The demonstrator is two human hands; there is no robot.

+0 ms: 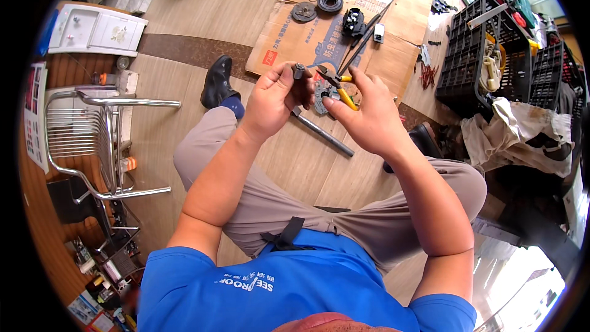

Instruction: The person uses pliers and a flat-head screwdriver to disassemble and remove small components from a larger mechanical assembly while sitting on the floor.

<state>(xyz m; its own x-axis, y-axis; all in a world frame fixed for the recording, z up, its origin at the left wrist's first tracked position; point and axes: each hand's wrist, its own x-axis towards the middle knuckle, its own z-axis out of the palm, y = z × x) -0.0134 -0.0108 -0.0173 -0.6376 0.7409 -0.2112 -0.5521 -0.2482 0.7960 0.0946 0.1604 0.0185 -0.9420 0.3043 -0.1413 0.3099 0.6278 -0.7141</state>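
The left hand (268, 101) is gripping a small dark metal piece (298, 72), its thumb and fingers closing around it, and is holding it up in front of the body over the floor (276, 166). To its right, the right hand (372, 114) is holding yellow-handled pliers (348, 99) between thumb and fingers; the handles are standing spread, and the dark jaws are pointing left toward the metal piece. Below the hands, a metal tube (329, 137) is lying slantwise on the floor, and a grey holed part (320, 107) is partly showing behind the pliers. Farther off, a flattened cardboard sheet (263, 45) is spreading across the floor. On its far part, a black ring-shaped wheel (330, 2) is lying just right of a grey disc (303, 11), while a black housing (353, 23) is resting farther right, near long dark rods (370, 29). Right of the cardboard, thin red pieces (428, 76) are lying on the floor near a black plastic crate (455, 80), and a pale cloth (519, 129) is bunching up at the crate's near side
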